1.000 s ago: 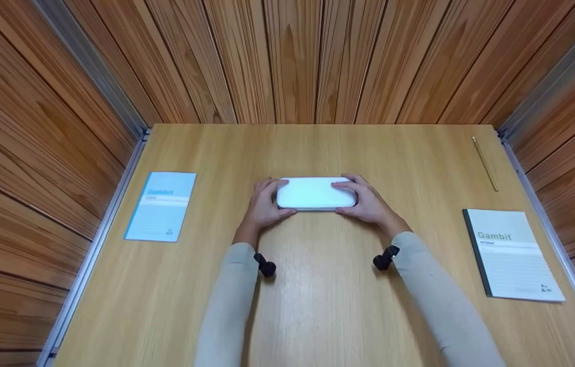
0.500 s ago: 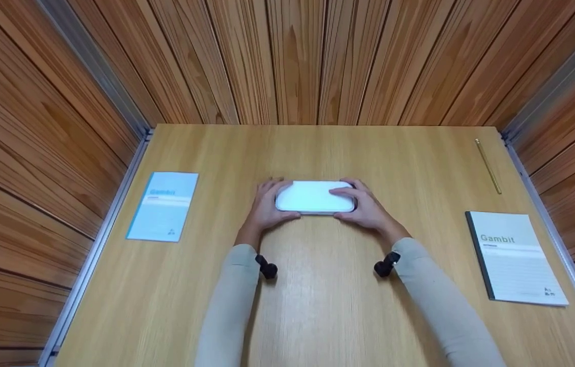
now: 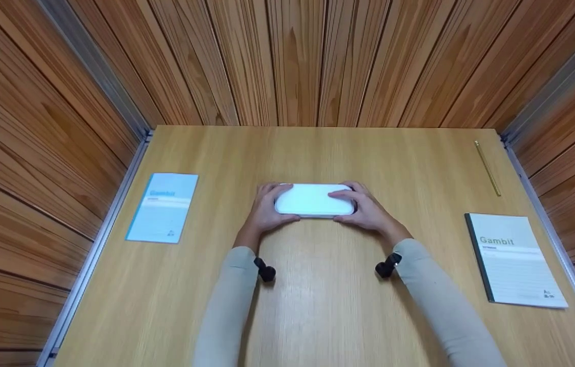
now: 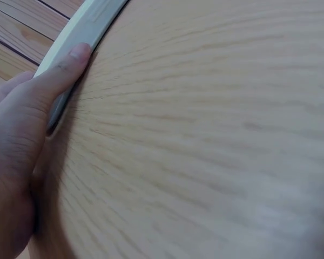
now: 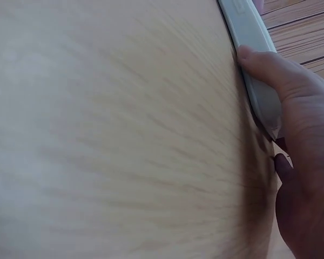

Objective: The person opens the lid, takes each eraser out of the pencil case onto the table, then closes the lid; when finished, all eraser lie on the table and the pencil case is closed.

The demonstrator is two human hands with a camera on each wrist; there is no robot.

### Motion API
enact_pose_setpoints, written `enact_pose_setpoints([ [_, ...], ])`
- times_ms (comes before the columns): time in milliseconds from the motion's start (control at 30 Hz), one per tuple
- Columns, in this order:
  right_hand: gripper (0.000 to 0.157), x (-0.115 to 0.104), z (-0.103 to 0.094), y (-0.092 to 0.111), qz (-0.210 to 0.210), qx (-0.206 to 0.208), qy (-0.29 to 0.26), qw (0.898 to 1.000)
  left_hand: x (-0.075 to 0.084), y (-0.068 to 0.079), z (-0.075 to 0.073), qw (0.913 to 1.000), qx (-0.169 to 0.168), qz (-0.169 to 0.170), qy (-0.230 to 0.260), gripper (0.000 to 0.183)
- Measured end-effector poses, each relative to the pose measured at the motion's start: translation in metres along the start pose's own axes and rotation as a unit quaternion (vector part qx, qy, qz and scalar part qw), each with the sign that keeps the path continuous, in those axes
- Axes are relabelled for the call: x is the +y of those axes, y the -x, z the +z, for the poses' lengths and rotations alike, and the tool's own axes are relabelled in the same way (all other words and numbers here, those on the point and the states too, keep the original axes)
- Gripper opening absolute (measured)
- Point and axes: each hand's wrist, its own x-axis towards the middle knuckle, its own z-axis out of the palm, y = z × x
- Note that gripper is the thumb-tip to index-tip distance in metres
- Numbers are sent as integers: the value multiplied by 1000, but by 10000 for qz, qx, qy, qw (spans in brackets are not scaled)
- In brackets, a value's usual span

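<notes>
A white case (image 3: 312, 200) with rounded corners lies lengthwise across the middle of the wooden table. My left hand (image 3: 267, 208) grips its left end, thumb along the near side and fingers over the top and far corner. At the other end my right hand (image 3: 366, 208) holds it the same way, one finger stretched over the lid. In the left wrist view the thumb (image 4: 65, 70) presses on the case's pale side wall (image 4: 100, 21). The right wrist view has the other thumb (image 5: 259, 60) against that wall, near a small raised rectangle. Some fingertips are hidden behind the case.
A light-blue notebook (image 3: 162, 208) lies on the left of the table (image 3: 318, 316). On the right are a larger white notebook (image 3: 516, 260) with a dark spine and, beyond it, a gold pencil (image 3: 487, 168). Wood-panelled walls (image 3: 297, 61) enclose the back and sides.
The case and both hands have shifted slightly nearer to me. The view itself has also moved a little. Both hands keep their grip throughout.
</notes>
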Motion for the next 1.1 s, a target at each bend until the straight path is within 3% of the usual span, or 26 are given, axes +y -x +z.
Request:
enact_pose_setpoints([
  [433, 61, 1, 3, 3, -7, -5, 1, 10000, -1, -3, -1, 9998, -160, 86, -121, 91],
  [800, 63, 3, 2, 5, -95, 48, 24, 9999, -1, -2, 0, 10000, -48, 33, 25, 89],
  [1100, 61, 2, 1, 5, -109, 112, -11, 9999, 1, 0, 1, 9998, -24, 0, -191, 89],
])
